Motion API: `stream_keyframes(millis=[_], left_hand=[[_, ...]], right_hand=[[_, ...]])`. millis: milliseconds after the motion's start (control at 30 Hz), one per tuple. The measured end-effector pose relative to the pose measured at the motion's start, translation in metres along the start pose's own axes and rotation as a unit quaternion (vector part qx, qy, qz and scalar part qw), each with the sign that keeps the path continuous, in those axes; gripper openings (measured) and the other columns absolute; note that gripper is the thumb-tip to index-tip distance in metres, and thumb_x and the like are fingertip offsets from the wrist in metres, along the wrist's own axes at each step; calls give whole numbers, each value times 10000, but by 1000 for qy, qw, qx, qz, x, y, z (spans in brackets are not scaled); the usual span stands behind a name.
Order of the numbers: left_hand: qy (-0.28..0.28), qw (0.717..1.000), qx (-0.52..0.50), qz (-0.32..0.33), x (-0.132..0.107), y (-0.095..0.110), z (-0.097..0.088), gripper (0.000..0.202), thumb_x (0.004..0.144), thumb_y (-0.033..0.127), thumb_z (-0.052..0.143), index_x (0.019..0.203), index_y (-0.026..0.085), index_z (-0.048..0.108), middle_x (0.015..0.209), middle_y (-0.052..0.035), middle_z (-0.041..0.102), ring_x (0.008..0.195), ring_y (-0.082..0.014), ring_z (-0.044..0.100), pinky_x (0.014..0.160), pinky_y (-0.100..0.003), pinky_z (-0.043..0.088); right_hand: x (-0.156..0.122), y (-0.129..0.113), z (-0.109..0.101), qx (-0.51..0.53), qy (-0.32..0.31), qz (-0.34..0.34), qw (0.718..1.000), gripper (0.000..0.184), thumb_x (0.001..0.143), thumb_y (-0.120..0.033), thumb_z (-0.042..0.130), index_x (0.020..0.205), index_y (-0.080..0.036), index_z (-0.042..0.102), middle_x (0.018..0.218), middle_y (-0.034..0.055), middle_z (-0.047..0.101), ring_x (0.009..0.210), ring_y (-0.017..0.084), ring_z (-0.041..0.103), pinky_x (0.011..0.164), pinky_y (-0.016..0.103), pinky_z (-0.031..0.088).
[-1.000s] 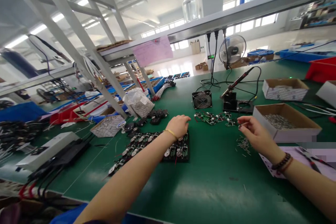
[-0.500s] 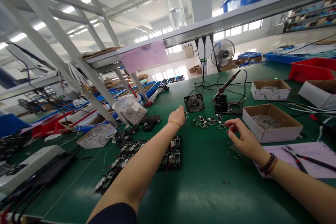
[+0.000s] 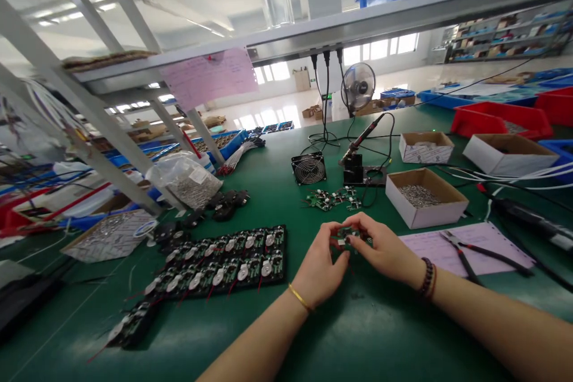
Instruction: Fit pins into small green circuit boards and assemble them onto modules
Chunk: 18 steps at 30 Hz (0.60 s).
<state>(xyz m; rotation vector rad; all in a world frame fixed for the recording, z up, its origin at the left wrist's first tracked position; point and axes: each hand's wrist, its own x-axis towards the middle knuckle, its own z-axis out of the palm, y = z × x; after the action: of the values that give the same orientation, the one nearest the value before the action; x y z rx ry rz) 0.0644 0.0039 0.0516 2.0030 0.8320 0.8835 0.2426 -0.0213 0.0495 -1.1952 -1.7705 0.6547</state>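
Observation:
Between my two hands, above the green bench, is a small circuit board, partly covered by my fingers. My left hand grips its left side, with thumb and fingers curled around it. On the other side my right hand is closed on the same board. Just beyond them lies a loose pile of green circuit boards. To the left stand rows of black housings fitted with boards, round silver parts and red wires.
A soldering iron rests in its stand behind the pile, beside a small black fan. At right are a box of metal pins and pliers on pink paper. A bag of small parts sits at left.
My left hand has drawn back from near the small fan and come to my right hand. Both now hold a circuit board together. The view has shifted, revealing more of the housings.

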Motion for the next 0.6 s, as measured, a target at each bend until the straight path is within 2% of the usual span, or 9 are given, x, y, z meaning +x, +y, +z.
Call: stream_keyframes(millis=[100,167,233,333,500,533,600], left_hand=[[3,1000,24,14,1,-9,0,417,813,-10,534,1186,177,546,1122,-61,574,929,-178,560,903,-312,456],[-23,1000,-5,-18,2,-12,-3,448,809,-6,527,1217,178,558,1086,-55,588,907,-172,567,874,-293,466],[-71,994,-50,-72,4,-13,-9,495,815,20,533,1285,173,534,958,-30,599,819,-157,573,789,-264,479],[-136,984,-56,-102,7,-11,-22,513,835,81,559,1339,169,520,802,15,579,706,-136,541,690,-229,447],[-217,973,23,-75,12,-5,-42,483,833,174,595,1316,184,587,777,23,614,708,-141,530,699,-228,416],[-217,973,31,-68,11,-4,-43,462,835,185,586,1297,184,604,779,19,615,703,-144,526,697,-232,416],[-176,983,27,-51,10,-3,-42,434,850,202,556,1280,182,612,793,8,602,712,-149,520,708,-239,421]], right_hand=[[-3,-3,3,-41,11,-8,999,167,917,-238,504,1073,-211,555,971,44,645,851,189,609,765,326,463],[-3,-3,2,-54,8,-14,998,157,915,-230,502,1060,-213,559,978,46,652,858,193,615,772,329,462],[-2,-2,-1,-50,-7,-15,999,154,915,-233,501,1054,-211,564,974,49,656,856,194,616,770,327,463],[2,2,-11,-28,-51,-13,998,160,918,-248,500,1055,-204,570,964,47,651,837,186,604,754,313,464],[8,5,-24,14,-150,-6,989,174,923,-294,520,1054,-191,571,885,28,629,743,163,578,689,287,463],[8,5,-25,24,-161,-3,987,179,925,-303,523,1054,-189,571,874,26,626,735,161,577,686,286,466],[9,6,-22,46,-155,8,987,190,924,-329,536,1046,-188,572,865,27,618,724,159,570,676,285,470]])
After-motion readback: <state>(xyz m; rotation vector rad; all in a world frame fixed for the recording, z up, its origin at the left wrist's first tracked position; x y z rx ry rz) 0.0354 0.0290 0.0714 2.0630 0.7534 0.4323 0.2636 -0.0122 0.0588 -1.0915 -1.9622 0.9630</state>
